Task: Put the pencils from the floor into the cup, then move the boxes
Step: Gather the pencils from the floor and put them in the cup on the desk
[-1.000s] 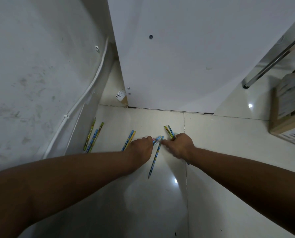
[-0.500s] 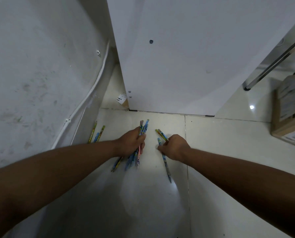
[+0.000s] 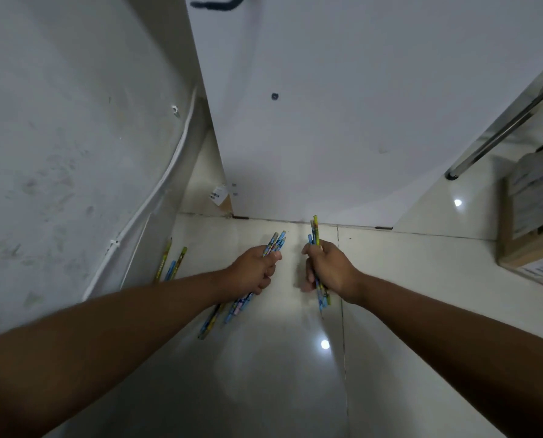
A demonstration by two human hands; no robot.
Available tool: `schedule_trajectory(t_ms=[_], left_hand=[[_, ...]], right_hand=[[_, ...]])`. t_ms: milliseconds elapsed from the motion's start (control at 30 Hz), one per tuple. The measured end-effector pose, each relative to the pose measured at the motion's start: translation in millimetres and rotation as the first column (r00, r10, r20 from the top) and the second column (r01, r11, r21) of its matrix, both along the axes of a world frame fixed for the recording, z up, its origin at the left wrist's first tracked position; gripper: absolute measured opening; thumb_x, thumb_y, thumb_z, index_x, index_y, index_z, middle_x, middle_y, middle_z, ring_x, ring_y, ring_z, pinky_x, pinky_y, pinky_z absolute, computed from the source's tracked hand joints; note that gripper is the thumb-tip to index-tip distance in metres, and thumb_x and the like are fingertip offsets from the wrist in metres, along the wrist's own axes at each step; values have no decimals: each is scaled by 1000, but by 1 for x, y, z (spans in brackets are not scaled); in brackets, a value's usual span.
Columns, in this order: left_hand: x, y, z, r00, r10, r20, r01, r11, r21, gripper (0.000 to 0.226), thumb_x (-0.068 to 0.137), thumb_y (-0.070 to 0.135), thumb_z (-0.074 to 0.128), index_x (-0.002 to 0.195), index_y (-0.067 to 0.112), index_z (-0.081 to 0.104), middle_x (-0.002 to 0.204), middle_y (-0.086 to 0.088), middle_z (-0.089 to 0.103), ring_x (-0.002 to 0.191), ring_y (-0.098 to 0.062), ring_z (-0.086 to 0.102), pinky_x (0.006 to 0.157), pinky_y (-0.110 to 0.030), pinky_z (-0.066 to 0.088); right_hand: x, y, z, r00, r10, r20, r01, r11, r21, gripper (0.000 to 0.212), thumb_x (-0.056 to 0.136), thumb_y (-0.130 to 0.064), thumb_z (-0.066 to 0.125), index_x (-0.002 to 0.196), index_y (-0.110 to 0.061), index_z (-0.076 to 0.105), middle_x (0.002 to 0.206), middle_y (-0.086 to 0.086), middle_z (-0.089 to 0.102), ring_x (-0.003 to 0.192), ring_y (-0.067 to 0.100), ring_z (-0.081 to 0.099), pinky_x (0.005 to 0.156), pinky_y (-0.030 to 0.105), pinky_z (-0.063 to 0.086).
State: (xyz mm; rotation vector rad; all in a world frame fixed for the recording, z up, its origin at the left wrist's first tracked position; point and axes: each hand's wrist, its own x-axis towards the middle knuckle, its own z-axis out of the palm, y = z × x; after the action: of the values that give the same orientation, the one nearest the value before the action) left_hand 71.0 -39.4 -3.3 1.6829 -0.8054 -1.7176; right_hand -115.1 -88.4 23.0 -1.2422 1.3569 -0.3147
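Observation:
My left hand is closed around a bunch of blue and yellow patterned pencils that stick out above and below the fist. My right hand grips a second, smaller bunch of pencils, held nearly upright. Both hands are over the pale tiled floor, a short gap between them. A few more pencils lie on the floor by the left wall. A cardboard box with white labels stands at the right edge. No cup is in view.
A white cabinet panel rises straight ahead. A stained white wall with a cable duct closes the left side. A metal bar slants down at the upper right. A ceiling light reflects on the glossy floor tiles.
Both hands have lifted their pencils off the floor; the right hand closed on the pencils it was gathering and now holds them upright. The view tilted slightly upward.

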Motion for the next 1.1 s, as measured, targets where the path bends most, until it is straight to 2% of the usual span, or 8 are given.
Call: schedule_trajectory(t_ms=[67, 167, 233, 433, 733, 867, 1000, 1100], left_hand=[[-2, -4, 8, 996, 81, -37, -82, 996, -17, 26, 110, 36, 46, 90, 20, 48, 60, 4, 33, 42, -8, 24, 42, -14, 19], [2, -9, 34, 980, 183, -76, -188, 980, -59, 35, 109, 45, 44, 85, 21, 48, 59, 4, 32, 40, -9, 23, 43, -13, 19], [5, -6, 57, 936, 307, -170, -316, 948, -28, 36, 109, 46, 43, 81, 22, 47, 56, 6, 31, 38, -7, 22, 42, -12, 19], [-2, 43, 115, 795, 475, -377, -492, 869, 59, 38, 107, 49, 41, 81, 21, 47, 56, 6, 24, 37, -5, 18, 37, -13, 20], [-37, 117, 281, 749, 532, -395, -532, 838, 120, 40, 107, 49, 41, 82, 20, 50, 55, 7, 28, 37, -5, 21, 37, -13, 24], [-45, 123, 373, 714, 592, -374, -584, 798, 148, 38, 106, 48, 43, 82, 20, 51, 55, 7, 29, 37, -5, 22, 37, -14, 22], [-52, 120, 476, 609, 665, -433, -658, 728, 193, 39, 108, 45, 45, 76, 22, 49, 57, 8, 29, 41, -5, 19, 36, -18, 17], [-53, 114, 555, 470, 719, -512, -738, 638, 218, 41, 108, 44, 46, 73, 23, 48, 56, 8, 28, 39, -5, 21, 34, -20, 20]], right_hand=[[7, 1, 9, 985, -115, 129, 104, 990, 91, 22, 108, -16, 34, 108, -6, 53, 52, 9, 48, 48, 29, 60, 48, 31, 53], [9, 5, 27, 958, -230, 168, 198, 962, 190, 17, 107, -19, 39, 106, -12, 55, 53, 1, 35, 40, 16, 28, 41, 23, 23], [9, 12, 45, 932, -301, 204, 235, 927, 294, 13, 103, -21, 48, 95, -14, 56, 54, 1, 30, 43, 15, 20, 43, 24, 15], [15, 62, 107, 885, -382, 267, 233, 859, 456, 52, 106, -39, 51, 58, -25, 37, 54, -3, 26, 44, 14, 17, 44, 23, 17], [16, 117, 270, 863, -442, 245, 291, 831, 474, 50, 105, -35, 55, 59, -26, 36, 56, -1, 26, 45, 14, 18, 53, 33, 12], [14, 121, 361, 794, -546, 268, 353, 772, 529, 51, 105, -35, 57, 60, -28, 34, 53, -3, 25, 43, 12, 16, 48, 27, 12], [3, 124, 460, 776, -582, 244, 403, 755, 517, 50, 105, -34, 59, 61, -28, 36, 53, -4, 28, 41, 12, 18, 44, 24, 14], [-8, 131, 534, 767, -610, 199, 466, 743, 480, 47, 105, -32, 59, 63, -26, 39, 54, -4, 31, 42, 11, 22, 45, 28, 17]])
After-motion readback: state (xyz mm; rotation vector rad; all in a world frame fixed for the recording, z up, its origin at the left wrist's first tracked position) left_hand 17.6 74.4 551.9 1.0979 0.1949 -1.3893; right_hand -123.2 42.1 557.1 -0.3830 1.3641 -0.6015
